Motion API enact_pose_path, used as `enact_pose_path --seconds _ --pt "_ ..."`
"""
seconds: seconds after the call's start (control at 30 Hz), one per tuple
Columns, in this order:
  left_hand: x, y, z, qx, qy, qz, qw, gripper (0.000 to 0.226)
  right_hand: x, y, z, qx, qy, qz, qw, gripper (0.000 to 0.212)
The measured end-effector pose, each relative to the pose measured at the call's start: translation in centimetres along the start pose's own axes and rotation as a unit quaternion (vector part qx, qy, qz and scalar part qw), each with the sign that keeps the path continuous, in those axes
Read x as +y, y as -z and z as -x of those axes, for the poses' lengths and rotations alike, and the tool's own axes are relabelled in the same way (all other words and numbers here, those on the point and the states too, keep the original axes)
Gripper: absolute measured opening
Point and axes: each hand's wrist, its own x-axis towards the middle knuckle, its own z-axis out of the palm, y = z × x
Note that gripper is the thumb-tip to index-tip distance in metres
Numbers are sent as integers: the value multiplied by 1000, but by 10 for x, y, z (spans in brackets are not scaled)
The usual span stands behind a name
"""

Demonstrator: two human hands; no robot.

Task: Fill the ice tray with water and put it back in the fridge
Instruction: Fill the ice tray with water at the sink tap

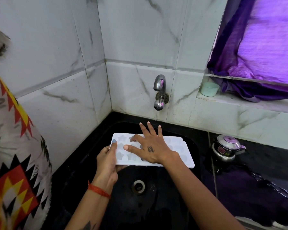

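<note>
A white ice tray (179,153) with star and heart shaped cells is held level over the black sink (93,163). My left hand (107,161) grips its left end, thumb on top. My right hand (148,145) lies flat on the tray with fingers spread, covering its middle cells. The metal tap (160,92) sticks out of the tiled wall above and behind the tray; no water runs from it. I cannot tell whether the cells hold water. The fridge is out of view.
The sink drain (138,186) lies below the tray. A small steel pot (226,150) stands on the black counter to the right. A pale green cup (209,89) sits on the window ledge under a purple curtain (263,47). A patterned cloth (13,155) hangs at left.
</note>
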Motion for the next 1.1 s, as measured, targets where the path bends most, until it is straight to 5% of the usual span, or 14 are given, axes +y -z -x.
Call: enact_pose_path --seconds 1.1 --pt "-4 -2 6 2 0 -4 1000 22 7 1 11 9 0 -79 997 50"
